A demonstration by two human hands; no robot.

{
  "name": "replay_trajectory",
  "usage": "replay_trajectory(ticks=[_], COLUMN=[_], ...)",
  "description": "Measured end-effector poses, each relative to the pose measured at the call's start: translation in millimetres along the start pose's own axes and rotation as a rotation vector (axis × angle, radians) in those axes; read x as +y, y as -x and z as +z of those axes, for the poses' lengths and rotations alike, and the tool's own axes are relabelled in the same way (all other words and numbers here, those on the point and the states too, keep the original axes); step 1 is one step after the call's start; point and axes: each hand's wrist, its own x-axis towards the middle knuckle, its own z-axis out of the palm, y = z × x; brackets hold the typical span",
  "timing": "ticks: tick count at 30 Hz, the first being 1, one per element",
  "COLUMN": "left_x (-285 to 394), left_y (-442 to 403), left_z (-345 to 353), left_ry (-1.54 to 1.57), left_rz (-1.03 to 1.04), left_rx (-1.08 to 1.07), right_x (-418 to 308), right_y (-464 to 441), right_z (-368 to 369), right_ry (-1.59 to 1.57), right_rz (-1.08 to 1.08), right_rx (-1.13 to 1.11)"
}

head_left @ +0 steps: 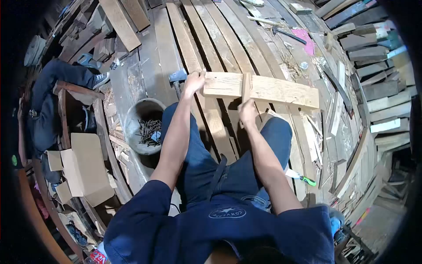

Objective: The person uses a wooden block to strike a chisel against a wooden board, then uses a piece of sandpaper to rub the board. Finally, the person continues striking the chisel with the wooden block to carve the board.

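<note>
A thick pale wooden board (pixel 285 91) lies crosswise over the long planks in front of my knees. My left hand (pixel 194 82) grips its left end, fingers closed over the edge. Around a narrow wooden strip (pixel 246 87), which stands across the board's face near its middle, my right hand (pixel 247 112) is closed at the lower part. Just left of my left hand is a hammer with a blue-grey head (pixel 177 75). A bucket (pixel 133 121) holding many nails (pixel 149 131) stands beside my left knee.
Another hammer (pixel 289 35) lies near a pink sheet (pixel 304 42) at the upper right. A green-handled tool (pixel 307 180) is by my right knee. An open cardboard box (pixel 90 169) stands at left, below another person's leg (pixel 57 81). Stacked wood lines the right side.
</note>
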Motion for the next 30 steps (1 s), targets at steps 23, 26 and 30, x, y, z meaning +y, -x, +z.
replay_trajectory(ticks=[23,26,30], left_x=[26.6,16.7,17.3], left_y=[22.1,12.6,8.9], left_z=[-14.1,-9.0,-4.5], left_ry=[0.019,-0.022,-0.034], left_rz=[0.01,-0.007,0.044], left_rx=[0.062,0.059,0.088], right_x=[-2.6,-37.5,-42.2], right_y=[-17.6,16.3,6.8], right_z=[17.9,14.4,-1.9], right_ry=[-0.001,0.139,0.306], right_rz=[0.102,-0.171,-0.299], right_rx=[0.06,-0.348,-0.486])
